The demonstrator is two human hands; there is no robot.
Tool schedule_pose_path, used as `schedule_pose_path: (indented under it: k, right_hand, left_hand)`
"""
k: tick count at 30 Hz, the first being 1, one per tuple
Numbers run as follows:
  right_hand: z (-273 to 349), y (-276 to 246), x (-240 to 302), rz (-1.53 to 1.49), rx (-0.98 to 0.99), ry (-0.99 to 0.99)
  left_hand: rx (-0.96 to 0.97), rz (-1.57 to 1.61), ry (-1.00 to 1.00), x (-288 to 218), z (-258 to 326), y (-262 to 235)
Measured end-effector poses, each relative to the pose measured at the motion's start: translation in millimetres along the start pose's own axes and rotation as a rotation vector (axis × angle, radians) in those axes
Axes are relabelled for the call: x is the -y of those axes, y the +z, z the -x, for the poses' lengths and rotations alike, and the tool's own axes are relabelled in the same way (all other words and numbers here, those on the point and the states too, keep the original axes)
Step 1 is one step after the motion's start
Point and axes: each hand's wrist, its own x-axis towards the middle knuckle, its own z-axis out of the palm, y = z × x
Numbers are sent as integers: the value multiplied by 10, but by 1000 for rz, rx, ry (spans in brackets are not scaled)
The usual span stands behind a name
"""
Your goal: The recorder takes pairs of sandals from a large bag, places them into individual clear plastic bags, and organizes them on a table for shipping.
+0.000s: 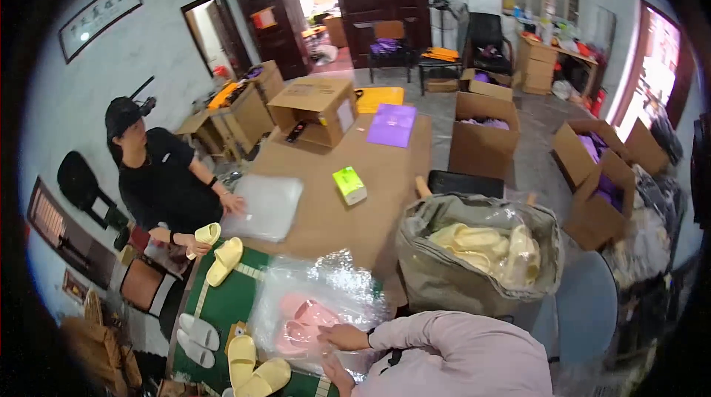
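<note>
The right hand [345, 337] is resting at pink slippers [313, 313] amid clear plastic [311, 280]; yellow slippers [242, 361] are lying on the green surface [235, 297].

packing workshop, cardboard boxes [485, 147], slippers [317, 314], plastic bags [292, 277]

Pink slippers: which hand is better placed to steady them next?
Probably the right hand: its fingers appear to reach the right edge of the pink slippers, while the left hand sits lower in the picture, slightly farther from them.

I can make out dark characters on the framed sign [101, 19], up and left of the brown carton [307, 95]. The carton's white label [345, 116] I can't read.
</note>
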Motion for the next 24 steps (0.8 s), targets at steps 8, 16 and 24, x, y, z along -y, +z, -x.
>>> schedule_pose_path:
  k: [8,16,24]
  right_hand:
    - [-184,-537,-114,-641,-540,224]
    - [736,-2119,78,-1122,-1258,-12]
    - [2092,-2745,-208,-335,-1956,688]
  left_hand:
    - [363,-444,52,1066,-296,-134]
    - [578,-1131,160,1060,-229,-106]
    - [580,-1159,141,917,-247,-64]
